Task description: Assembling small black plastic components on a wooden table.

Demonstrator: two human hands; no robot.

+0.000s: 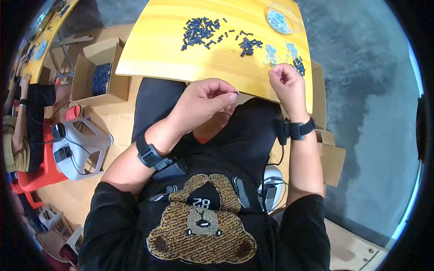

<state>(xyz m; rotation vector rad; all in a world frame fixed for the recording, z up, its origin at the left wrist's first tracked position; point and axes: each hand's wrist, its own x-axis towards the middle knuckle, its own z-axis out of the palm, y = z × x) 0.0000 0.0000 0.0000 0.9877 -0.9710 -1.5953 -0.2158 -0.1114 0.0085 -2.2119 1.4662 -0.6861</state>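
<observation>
My left hand point(205, 101) hovers over my lap just below the near edge of the yellow table point(162, 54), fingers pinched together; what it pinches is too small to see. At the table's near right edge my right hand point(287, 86) is curled, fingertips closed, beside a small heap of dark parts point(299, 65) and pale blue parts point(271, 54). A larger pile of dark blue small parts point(199, 31) lies farther back, with a smaller dark cluster point(248, 44) to its right. Both wrists carry black bands.
A clear round dish point(282, 19) of pale parts stands at the table's far right. An open cardboard box point(99, 72) with dark parts sits on the floor at left, near a grey plastic stool point(79, 144). Another person point(22, 122) sits far left. Cardboard boxes point(332, 156) are at right.
</observation>
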